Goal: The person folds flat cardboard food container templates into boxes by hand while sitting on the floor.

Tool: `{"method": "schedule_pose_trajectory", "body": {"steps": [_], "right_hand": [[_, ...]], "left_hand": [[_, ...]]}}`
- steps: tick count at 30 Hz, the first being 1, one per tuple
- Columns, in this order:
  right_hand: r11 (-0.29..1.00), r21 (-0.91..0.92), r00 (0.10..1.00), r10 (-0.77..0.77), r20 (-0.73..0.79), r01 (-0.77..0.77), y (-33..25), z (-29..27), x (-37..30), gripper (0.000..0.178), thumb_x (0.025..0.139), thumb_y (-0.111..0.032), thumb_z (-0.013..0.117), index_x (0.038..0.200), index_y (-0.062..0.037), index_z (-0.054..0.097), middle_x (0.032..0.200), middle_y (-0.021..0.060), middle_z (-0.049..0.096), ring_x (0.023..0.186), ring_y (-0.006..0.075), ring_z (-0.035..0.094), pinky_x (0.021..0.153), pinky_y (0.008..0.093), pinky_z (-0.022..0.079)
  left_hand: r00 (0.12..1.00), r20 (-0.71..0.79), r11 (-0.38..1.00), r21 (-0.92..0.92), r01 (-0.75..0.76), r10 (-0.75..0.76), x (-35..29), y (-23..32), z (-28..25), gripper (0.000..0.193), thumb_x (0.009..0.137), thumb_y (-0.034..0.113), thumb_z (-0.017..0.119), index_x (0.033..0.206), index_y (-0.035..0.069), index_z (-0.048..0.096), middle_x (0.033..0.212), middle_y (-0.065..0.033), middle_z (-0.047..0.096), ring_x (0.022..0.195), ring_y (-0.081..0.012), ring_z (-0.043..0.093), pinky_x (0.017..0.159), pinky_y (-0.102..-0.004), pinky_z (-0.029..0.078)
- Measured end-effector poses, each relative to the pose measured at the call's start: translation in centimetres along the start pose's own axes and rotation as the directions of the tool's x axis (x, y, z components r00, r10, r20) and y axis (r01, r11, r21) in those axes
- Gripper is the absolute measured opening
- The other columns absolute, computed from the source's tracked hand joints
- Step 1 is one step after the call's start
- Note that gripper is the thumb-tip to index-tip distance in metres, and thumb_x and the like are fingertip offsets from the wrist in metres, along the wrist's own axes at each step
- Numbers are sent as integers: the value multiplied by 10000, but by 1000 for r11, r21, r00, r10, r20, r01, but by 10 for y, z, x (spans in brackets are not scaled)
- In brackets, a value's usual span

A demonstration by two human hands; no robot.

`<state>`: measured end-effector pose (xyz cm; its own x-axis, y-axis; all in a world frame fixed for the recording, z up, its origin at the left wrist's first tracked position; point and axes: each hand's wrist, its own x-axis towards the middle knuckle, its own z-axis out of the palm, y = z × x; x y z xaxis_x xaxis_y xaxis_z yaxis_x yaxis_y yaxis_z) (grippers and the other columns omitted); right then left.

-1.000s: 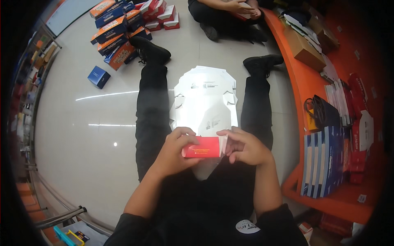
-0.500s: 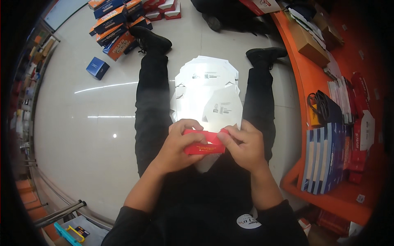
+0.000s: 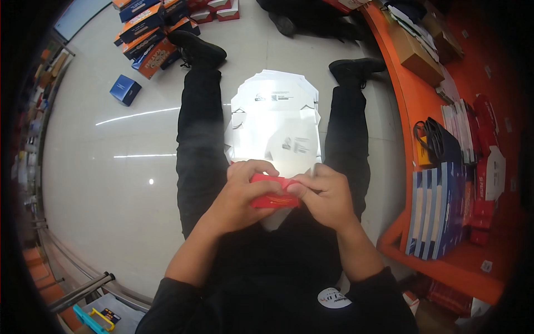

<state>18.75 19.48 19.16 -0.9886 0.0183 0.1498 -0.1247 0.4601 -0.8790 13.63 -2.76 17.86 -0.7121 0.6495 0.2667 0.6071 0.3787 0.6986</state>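
A small red cardboard box (image 3: 271, 201), partly folded, is held between my two hands above my lap. My left hand (image 3: 240, 192) wraps round its left part, with the fingers over the top edge. At the box's right end my right hand (image 3: 325, 196) pinches the red card, its thumb pressed against the upper edge. Much of the box's top and right end is covered by fingers. Just beyond the hands, a stack of flat white die-cut cardboard sheets (image 3: 261, 125) lies between my legs, with small dark print on it.
Orange and blue boxes (image 3: 146, 47) are piled at the far left, with a small blue box (image 3: 125, 90) on the tiled floor. On the right, an orange shelf (image 3: 409, 106) holds blue books (image 3: 435, 214) and a brown carton (image 3: 413, 53). Another person's dark shoe (image 3: 285, 25) shows far ahead.
My right thumb and fingers have moved slightly left along the box and press its right end. The gap in the box's top looks smaller. The whole view has shifted slightly.
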Motion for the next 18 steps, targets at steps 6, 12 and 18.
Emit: {"method": "schedule_pose_trajectory", "body": {"steps": [6, 12, 18], "right_hand": [[985, -174, 974, 50, 221, -11, -3, -9, -4, 355, 868, -173, 789, 1193, -48, 720, 936, 135, 589, 799, 278, 620, 708, 374, 502], [916, -400, 961, 127, 246, -18, -1, -16, 11, 619, 784, -101, 794, 1359, -44, 571, 1146, 195, 521, 992, 387, 621, 901, 420, 535], [887, -459, 991, -10, -133, -53, 78, -37, 101, 923, 838, -18, 778, 1596, -45, 252, 1379, 245, 494, 1176, 389, 583, 1018, 395, 487]], "left_hand": [[1000, -1, 987, -162, 1, -1, -3, -11, 14, 463, 649, 92, 896, 1071, 161, 718, 1274, -62, 584, 1199, -292, 541, 1054, -447, 380], [989, -135, 976, -202, -87, 60, 12, -21, 22, 633, 661, 95, 897, 1254, 135, 679, 1382, -177, 515, 1285, -356, 515, 1103, -459, 421], [837, -343, 900, -252, 355, -426, 44, -100, 54, 944, 767, 163, 833, 1528, -34, 309, 1528, -293, 342, 1420, -459, 375, 1168, -493, 349]]}}
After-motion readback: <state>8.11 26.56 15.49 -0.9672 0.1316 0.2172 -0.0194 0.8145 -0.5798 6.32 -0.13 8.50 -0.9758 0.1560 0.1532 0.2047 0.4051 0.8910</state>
